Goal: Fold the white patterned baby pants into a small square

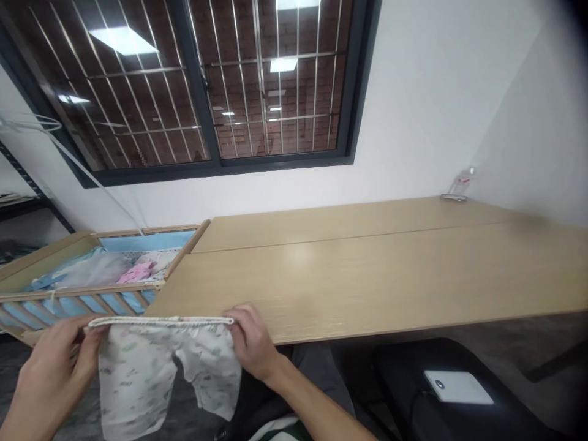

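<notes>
A pair of small white patterned pants (138, 361) hangs by its waistband in front of me, both legs dangling down. My left hand (59, 361) pinches one end of the waistband between thumb and fingers. At the other end, my right hand (252, 340) grips the waistband in the same way. Between the two hands the band is stretched nearly straight, close to the near edge of the wooden table (321, 275).
To the left stands a wooden crib (184, 248) with blue lining, holding a pink cloth (136, 272) and other fabrics. A clear bottle (463, 180) is in the table's far right corner. At lower right, a white device (459, 387) lies on a black chair (413, 361). A barred window (214, 164) is behind.
</notes>
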Available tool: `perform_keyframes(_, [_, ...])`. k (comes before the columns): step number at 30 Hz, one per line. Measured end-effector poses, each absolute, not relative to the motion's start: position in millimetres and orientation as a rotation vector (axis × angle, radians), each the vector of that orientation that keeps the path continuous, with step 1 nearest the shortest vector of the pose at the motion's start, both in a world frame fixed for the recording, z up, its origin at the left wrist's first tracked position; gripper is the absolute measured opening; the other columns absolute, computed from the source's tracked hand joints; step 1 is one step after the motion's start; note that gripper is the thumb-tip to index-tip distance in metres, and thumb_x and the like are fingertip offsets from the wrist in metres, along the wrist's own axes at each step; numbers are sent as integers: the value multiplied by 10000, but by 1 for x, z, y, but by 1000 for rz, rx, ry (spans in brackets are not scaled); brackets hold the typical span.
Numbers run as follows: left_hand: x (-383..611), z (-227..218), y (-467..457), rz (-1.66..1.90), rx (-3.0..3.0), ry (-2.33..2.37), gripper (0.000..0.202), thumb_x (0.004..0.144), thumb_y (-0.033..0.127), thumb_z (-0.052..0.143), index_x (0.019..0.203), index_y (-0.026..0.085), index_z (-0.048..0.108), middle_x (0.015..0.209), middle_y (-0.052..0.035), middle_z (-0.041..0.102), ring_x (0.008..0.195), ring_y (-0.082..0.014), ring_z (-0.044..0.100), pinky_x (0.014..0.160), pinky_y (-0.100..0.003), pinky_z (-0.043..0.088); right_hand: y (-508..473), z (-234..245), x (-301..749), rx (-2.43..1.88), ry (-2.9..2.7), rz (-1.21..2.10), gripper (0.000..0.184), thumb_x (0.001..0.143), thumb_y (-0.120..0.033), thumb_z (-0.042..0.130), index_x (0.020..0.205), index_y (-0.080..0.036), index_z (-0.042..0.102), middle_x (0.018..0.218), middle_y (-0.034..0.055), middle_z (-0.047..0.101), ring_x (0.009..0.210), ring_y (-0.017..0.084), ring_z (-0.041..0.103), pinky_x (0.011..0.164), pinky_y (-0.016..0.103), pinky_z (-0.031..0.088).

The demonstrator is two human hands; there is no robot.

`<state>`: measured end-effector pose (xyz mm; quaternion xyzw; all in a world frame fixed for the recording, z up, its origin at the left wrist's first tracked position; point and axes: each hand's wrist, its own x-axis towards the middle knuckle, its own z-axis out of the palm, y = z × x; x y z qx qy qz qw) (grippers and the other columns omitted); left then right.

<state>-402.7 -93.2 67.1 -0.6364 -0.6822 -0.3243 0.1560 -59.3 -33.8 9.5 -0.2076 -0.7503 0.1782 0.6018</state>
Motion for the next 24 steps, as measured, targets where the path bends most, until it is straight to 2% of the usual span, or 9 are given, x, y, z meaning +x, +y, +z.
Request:
perform_keyframes(2, [-365, 96, -79, -1048, -1803, -1817, 219, 961, 516, 419, 1079, 365, 526, 977, 67, 588, 871, -191, 581, 852, -345, 488, -26, 35, -34, -496, -1706, 297, 269, 1013, -129, 459, 1235, -215, 584, 1044, 92, 658, 984, 201, 628, 845, 352, 558])
perform_keyframes(5, [-313, 134, -50, -1124, -1805, -1609, 284, 960, 526, 465, 1111, 315, 583, 898, 44, 583, 814, -177, 566, 850, -329, 494, -10, 68, 7, -540, -1651, 124, 265, 996, -151, 522, 1247, -232, 555, 1048, 81, 664, 889, 178, 638, 760, 321, 556])
perform_keyframes(9, [-267, 154, 10, -1202, -2008, -1483, 420, 960, 503, 501, 1269, 225, 559, 951, -16, 628, 818, -192, 583, 829, -337, 508, 29, 98, 57, -665, -1530, 60, 223, 966, -241, 610, 1170, -233, 519, 990, 43, 643, 754, 140, 596, 681, 283, 506])
perform_keyframes(11, [-251, 146, 46, -1161, -2187, -1496, 453, 966, 477, 491, 1324, 203, 531, 981, -40, 653, 884, -215, 612, 860, -350, 509, 56, 102, 77, -768, -1522, 92, 159, 960, -276, 607, 1079, -227, 513, 902, 10, 612, 711, 133, 561, 665, 270, 472])
perform_keyframes(14, [-228, 118, 95, -1013, -2393, -1586, 407, 991, 429, 419, 1299, 208, 566, 1089, -66, 691, 1049, -242, 625, 946, -369, 493, 104, 88, 99, -914, -1633, 188, 44, 968, -260, 516, 978, -217, 515, 854, 1, 591, 694, 136, 538, 685, 269, 448])
perform_keyframes(17, [-207, 83, 132, -845, -2511, -1701, 375, 992, 365, 388, 1235, 199, 621, 1212, -85, 698, 1126, -241, 627, 1003, -361, 474, 149, 54, 113, -998, -1822, 284, 109, 942, -186, 429, 925, -207, 535, 866, 23, 618, 771, 166, 572, 737, 283, 458])
perform_keyframes(20, [-194, 51, 154, -731, -2529, -1765, 357, 972, 306, 407, 1200, 176, 650, 1203, -112, 711, 1139, -252, 638, 1007, -359, 470, 178, 18, 119, -1144, -1972, 306, 203, 889, -98, 400, 929, -185, 579, 899, 56, 647, 849, 192, 601, 789, 301, 479])
perform_keyframes(24, [-186, 16, 156, -622, -2492, -1817, 464, 999, 291, 317, 1337, 77, 551, 1328, -214, 633, 1287, -307, 554, 1094, -435, 396, 184, -11, 123, -1202, -2091, 273, 276, 860, -52, 459, 1015, -151, 664, 1068, 132, 677, 1041, 235, 624, 938, 349, 478])
